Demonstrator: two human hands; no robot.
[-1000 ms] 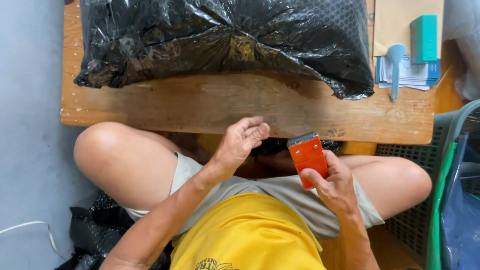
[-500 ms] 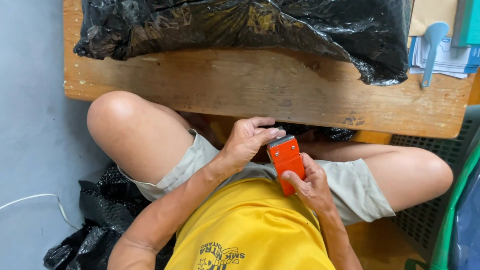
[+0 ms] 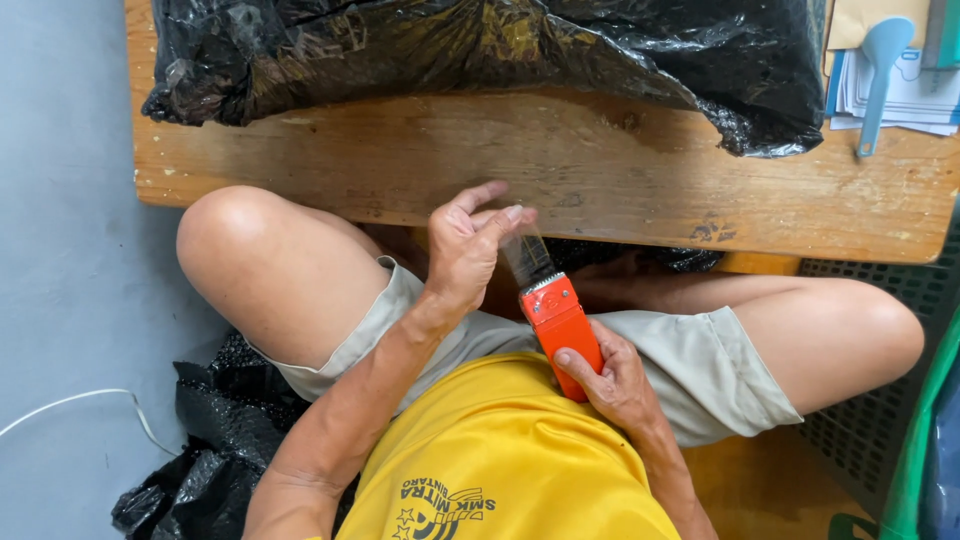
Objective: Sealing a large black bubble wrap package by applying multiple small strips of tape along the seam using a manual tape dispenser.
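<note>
My right hand (image 3: 612, 382) grips an orange tape dispenser (image 3: 560, 318) over my lap, its toothed metal edge pointing up toward the table. A strip of clear tape (image 3: 526, 255) runs from that edge up to my left hand (image 3: 463, 250), whose thumb and fingertips pinch the strip's free end. Both hands hover just in front of the wooden table (image 3: 560, 180). On the table lies a large parcel wrapped in black bubble plastic (image 3: 480, 45).
A light blue plastic tool (image 3: 876, 70) lies on papers (image 3: 915, 95) at the table's far right. Black plastic wrap (image 3: 200, 450) is heaped on the floor at my left beside a white cable (image 3: 70, 405). A green-rimmed basket (image 3: 920, 440) stands at my right.
My left hand reached the dispenser's edge, took the tape's end and has drawn a short strip upward. The right hand brought the dispenser closer to my body and tilted it.
</note>
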